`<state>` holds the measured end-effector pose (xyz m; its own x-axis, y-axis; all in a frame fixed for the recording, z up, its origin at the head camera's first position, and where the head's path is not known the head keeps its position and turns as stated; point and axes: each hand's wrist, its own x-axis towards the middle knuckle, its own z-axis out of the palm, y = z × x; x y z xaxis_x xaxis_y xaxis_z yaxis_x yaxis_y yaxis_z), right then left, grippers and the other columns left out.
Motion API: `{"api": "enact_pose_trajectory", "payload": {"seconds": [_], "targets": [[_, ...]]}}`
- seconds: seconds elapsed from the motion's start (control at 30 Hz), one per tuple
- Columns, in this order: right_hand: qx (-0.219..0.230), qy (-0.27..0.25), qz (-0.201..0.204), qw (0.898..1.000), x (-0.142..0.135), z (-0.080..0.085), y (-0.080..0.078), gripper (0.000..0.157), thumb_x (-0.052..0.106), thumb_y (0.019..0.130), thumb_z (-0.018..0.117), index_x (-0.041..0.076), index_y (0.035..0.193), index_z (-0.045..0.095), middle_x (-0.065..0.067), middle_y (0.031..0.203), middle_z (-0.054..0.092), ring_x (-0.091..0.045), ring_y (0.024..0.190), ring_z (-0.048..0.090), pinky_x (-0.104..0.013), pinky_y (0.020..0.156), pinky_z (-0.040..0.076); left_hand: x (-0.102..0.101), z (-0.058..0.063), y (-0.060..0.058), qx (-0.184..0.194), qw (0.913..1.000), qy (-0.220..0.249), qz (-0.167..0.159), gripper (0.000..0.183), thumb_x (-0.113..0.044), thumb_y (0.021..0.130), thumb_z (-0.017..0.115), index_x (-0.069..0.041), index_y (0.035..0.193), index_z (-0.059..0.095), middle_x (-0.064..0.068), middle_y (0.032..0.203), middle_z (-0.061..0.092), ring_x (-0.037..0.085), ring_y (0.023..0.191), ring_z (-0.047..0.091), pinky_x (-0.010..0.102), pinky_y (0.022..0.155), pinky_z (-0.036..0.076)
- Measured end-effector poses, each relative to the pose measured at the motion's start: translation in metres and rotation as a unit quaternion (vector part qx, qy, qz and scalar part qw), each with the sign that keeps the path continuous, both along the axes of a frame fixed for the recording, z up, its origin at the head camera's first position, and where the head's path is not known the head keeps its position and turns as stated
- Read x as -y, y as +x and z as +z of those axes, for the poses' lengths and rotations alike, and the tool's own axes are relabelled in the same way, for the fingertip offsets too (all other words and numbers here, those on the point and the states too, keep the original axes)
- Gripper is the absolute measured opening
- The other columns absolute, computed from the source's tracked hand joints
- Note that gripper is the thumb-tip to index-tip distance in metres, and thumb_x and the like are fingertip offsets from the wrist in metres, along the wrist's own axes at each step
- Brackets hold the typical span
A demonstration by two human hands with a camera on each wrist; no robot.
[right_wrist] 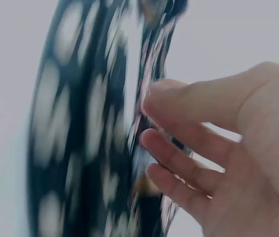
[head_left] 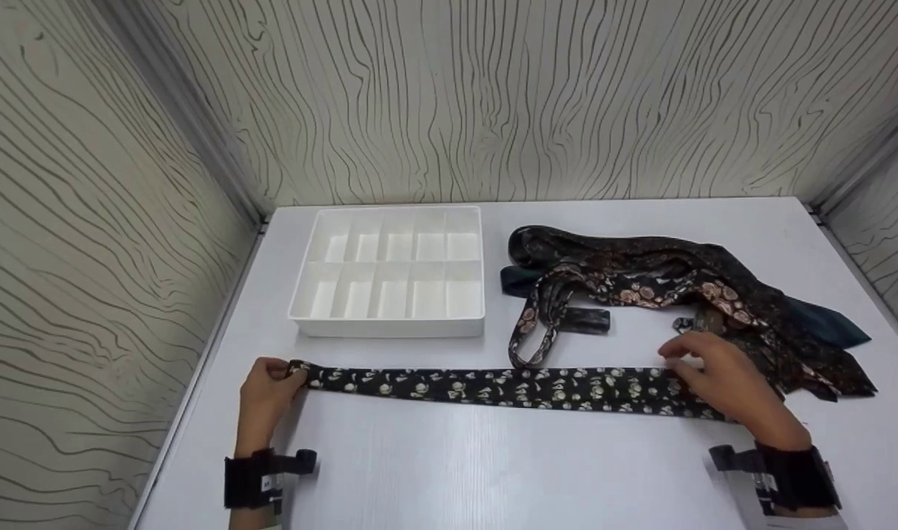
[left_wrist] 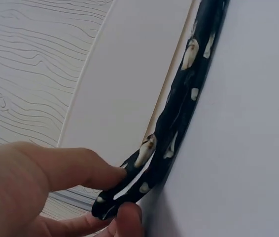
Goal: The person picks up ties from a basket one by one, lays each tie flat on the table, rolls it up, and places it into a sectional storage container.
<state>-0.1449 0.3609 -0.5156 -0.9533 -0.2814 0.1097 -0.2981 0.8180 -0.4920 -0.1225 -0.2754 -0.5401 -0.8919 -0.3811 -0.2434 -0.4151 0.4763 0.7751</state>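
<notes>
A black necktie [head_left: 449, 386] with cream motifs lies stretched sideways across the white table, doubled over at its left end. My left hand [head_left: 265, 397] pinches that end between thumb and fingers; the left wrist view shows the folded tie layers [left_wrist: 147, 168] at the fingertips. Over the wider right part of the necktie is my right hand [head_left: 729, 383], its fingers loosely bent. In the right wrist view the right hand's fingers [right_wrist: 179, 158] appear beside the blurred necktie [right_wrist: 80, 123], holding nothing. The tie's far right end is partly hidden by the right hand.
A white box [head_left: 390, 327] with several compartments stands behind the necktie at left. To its right lies a heap of dark patterned ties [head_left: 640, 258], one with pink flowers, its loop touching the necktie's back edge. A dark teal tie tip [head_left: 832, 324] sticks out right. Patterned walls [head_left: 486, 103] enclose the table.
</notes>
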Motion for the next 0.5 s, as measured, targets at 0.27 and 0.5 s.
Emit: {"api": "enact_pose_trajectory", "payload": {"seconds": [0.27, 0.5], "targets": [[0.049, -0.065, 0.146, 0.986, 0.105, 0.004, -0.012, 0.010, 0.012, 0.096, 0.075, 0.015, 0.106, 0.077, 0.005, 0.100, 0.076, -0.003, 0.087, 0.067, -0.026, 0.078, 0.060, -0.008, -0.001, -0.002, -0.028, 0.9986, -0.046, -0.004, 0.028, -0.006, 0.091, 0.069, 0.004, 0.113, 0.054, 0.023, 0.108, 0.065, 0.037, 0.103, 0.062, 0.036, 0.082, 0.047], [0.096, -0.038, 0.242, 0.965, 0.175, -0.009, -0.016, 0.013, 0.022, 0.098, 0.075, 0.018, 0.109, 0.078, 0.007, 0.098, 0.077, -0.004, 0.086, 0.067, -0.028, 0.080, 0.059, -0.016, 0.000, -0.006, -0.047, 0.9978, -0.046, -0.013, 0.025, -0.003, 0.088, 0.070, 0.001, 0.108, 0.055, 0.018, 0.103, 0.063, 0.033, 0.099, 0.061, 0.034, 0.078, 0.047]]}}
